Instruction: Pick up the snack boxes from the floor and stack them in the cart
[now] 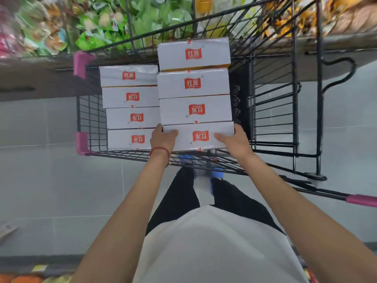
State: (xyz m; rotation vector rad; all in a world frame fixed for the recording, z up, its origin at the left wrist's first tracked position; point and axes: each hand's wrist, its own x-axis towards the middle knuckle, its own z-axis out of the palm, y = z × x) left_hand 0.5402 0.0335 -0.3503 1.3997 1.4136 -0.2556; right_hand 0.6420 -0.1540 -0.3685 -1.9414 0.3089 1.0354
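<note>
A black wire cart (89, 117) with pink corner guards holds two rows of white snack boxes with red logos. The left row (130, 107) has several boxes and sits lower. The right row (193, 84) stands higher. Both my hands hold the nearest box (201, 136) of the right row, level with that row's top. My left hand (163, 137) grips its left end, thumb on top. My right hand (234, 139) grips its right end, thumb lying on the top face.
Shelves of green and yellow snack bags (102, 23) stand behind the cart. The cart's pink handle (362, 200) juts out at the right. Grey floor tiles (51, 180) surround the cart. My legs and blue shoes (216, 174) are just below the cart's near edge.
</note>
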